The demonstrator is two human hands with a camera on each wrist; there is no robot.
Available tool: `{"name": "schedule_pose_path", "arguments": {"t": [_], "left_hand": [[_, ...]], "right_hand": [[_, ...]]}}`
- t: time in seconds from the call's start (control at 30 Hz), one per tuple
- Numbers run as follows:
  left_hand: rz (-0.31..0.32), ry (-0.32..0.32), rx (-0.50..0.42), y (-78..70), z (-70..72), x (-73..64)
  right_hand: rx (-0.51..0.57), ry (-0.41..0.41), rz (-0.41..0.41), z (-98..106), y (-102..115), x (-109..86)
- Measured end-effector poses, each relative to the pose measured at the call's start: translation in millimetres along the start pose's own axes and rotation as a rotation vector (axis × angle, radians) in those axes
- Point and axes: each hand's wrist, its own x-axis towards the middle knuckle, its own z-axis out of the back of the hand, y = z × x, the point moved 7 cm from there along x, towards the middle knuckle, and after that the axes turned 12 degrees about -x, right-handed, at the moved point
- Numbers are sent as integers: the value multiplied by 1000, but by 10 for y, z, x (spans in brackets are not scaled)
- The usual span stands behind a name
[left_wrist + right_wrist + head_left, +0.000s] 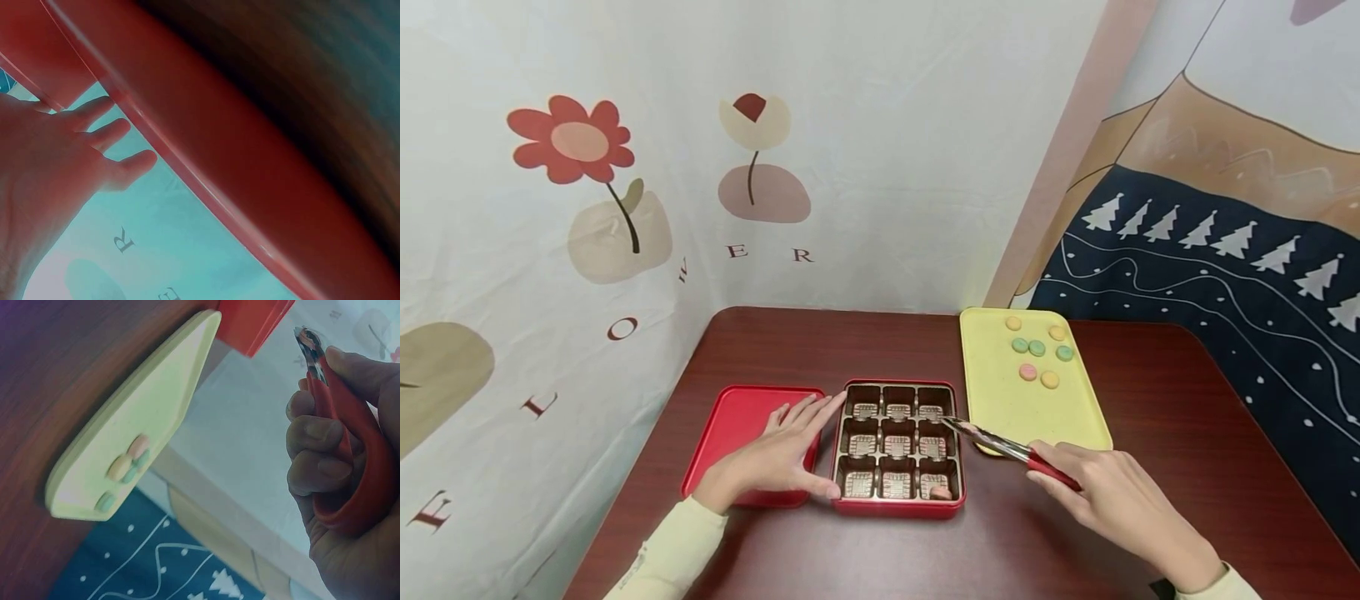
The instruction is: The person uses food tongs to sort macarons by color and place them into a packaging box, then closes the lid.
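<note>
My right hand (1120,496) grips red-handled metal tongs (1011,447), their tips over the right side of a red box (898,507). Something small and pinkish (310,340) shows between the tong tips in the right wrist view. The box has a dark brown insert with rows of square compartments; a pinkish-brown macaron (940,493) lies in the front right one. With fingers extended and spread, my left hand (778,458) rests along the box's left edge, thumb at the near corner. In the left wrist view, its fingertips (147,160) show beside the red wall.
A red lid (730,433) lies left of the box, partly under my left hand. Right of the box stands a yellow tray (1000,408) with several yellow and green macarons and a pink macaron (1027,372). Printed cloth hangs behind the dark wooden table (820,558).
</note>
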Motion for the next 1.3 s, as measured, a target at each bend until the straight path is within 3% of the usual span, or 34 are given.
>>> {"name": "schedule_pose_path", "arguments": {"t": [0.23, 0.67, 1.3], "left_hand": [[-1, -4, 13, 21, -26, 10], [0, -2, -6, 6, -1, -10], [-2, 4, -14, 8, -10, -1]], "right_hand": [[63, 71, 38, -103, 200, 119], [127, 26, 180, -274, 493, 199], [147, 75, 224, -409, 686, 213]]}}
